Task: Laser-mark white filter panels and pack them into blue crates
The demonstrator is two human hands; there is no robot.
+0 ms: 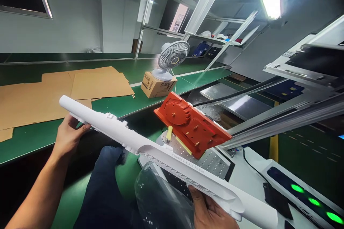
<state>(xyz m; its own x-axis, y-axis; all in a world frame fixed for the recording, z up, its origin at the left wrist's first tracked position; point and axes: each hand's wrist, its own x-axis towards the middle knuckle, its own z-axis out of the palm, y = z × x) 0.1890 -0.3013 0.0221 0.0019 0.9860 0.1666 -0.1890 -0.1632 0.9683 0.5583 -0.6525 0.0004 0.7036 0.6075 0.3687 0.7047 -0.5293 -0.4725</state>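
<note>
A long white plastic part (150, 146), printed "REMOVABLE AIR FILTER", slants from upper left to lower right across the view. My left hand (70, 128) pinches its underside close to the left end. Around its lower edge toward the right end, my right hand (209, 209) is closed, some fingers hidden behind the part. Below the part's middle lies a clear plastic bag (161, 200). Just beyond it, an orange-red fixture (190, 123) with a round toothed shape is tilted over a perforated metal plate (215, 162).
Flat cardboard sheets (99, 82) lie on the green bench (107, 109). A white fan (173, 57) stands on an M-1000 carton (156, 86). At the right are a metal frame and a white device (295, 186) with green lights.
</note>
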